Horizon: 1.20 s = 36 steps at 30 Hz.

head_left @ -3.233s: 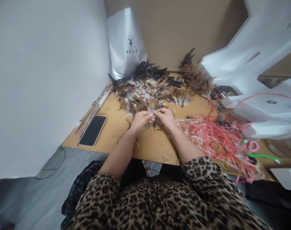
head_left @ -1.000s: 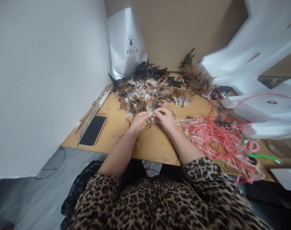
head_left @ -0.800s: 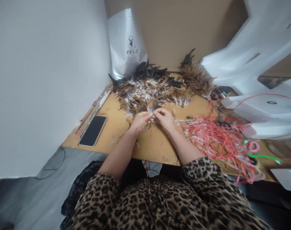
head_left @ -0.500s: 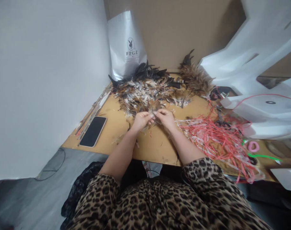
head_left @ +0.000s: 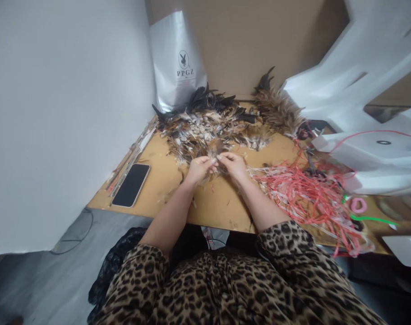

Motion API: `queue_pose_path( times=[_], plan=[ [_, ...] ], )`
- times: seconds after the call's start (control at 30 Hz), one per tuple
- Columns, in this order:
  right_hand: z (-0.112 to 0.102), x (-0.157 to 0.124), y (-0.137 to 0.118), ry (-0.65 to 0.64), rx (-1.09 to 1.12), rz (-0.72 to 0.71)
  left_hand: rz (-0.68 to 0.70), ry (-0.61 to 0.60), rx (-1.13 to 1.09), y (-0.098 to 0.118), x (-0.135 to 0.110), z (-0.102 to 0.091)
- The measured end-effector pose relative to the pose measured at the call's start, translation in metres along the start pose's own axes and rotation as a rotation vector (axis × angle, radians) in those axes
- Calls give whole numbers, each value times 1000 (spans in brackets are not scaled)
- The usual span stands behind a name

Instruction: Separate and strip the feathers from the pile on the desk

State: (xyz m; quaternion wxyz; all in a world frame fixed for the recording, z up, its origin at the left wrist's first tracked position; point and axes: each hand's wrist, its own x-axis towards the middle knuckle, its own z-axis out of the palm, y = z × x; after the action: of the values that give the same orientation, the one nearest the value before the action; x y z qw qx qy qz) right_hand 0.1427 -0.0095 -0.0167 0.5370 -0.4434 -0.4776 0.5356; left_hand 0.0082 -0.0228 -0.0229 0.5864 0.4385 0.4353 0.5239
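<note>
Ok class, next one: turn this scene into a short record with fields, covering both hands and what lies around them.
Left hand: fingertips pinched at the base of a brown feather tuft
Right hand: pinched at the same tuft, beside the left
Beyond hands: loose feather pile, black along its far edge
Right side: tangle of red and white strands
Left side: phone, dark screen up
Back: silver bag marked PPGZ
Surface: yellowish-brown table

There are two hands point(head_left: 199, 170) point(head_left: 235, 167), one phone point(head_left: 131, 185), perhaps dozens of feathers point(head_left: 198, 131)
</note>
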Motion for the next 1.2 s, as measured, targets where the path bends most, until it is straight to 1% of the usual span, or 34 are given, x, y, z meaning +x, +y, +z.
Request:
queue_pose_path(
  times=[0.1,0.17,0.27,0.33,0.4,0.5,0.63,0.73,0.8,0.93,1.0,1.1,1.2],
  plan=[
    [-13,6,-5,-6,-190,-48,13,80,-50,4,3,-7],
    [-23,10,-6,-44,-321,-52,41,127,-94,5,5,-12],
    [-34,14,-2,-133,-518,-35,45,153,-130,5,8,-16],
    [-38,16,3,-185,-638,-33,38,153,-141,4,7,-16],
    [-38,17,9,-201,-731,-54,35,144,-149,5,7,-14],
    [-35,17,14,-168,-833,-78,32,120,-149,5,5,-11],
    [-28,12,12,-146,-934,-43,4,88,-141,5,4,-9],
    [-24,10,9,-139,-913,-41,-17,75,-135,4,4,-9],
    [-22,10,8,-119,-808,-50,-30,76,-131,4,3,-9],
    [-22,13,7,-52,-521,-41,-72,69,-172,5,2,-9],
    [-21,13,5,-16,-453,-80,-97,42,-212,5,1,-8],
    [-20,10,1,27,-460,-192,-172,-31,-263,5,0,-9],
    [-17,5,-2,45,-556,-305,-272,-132,-291,4,0,-11]
  ],
)
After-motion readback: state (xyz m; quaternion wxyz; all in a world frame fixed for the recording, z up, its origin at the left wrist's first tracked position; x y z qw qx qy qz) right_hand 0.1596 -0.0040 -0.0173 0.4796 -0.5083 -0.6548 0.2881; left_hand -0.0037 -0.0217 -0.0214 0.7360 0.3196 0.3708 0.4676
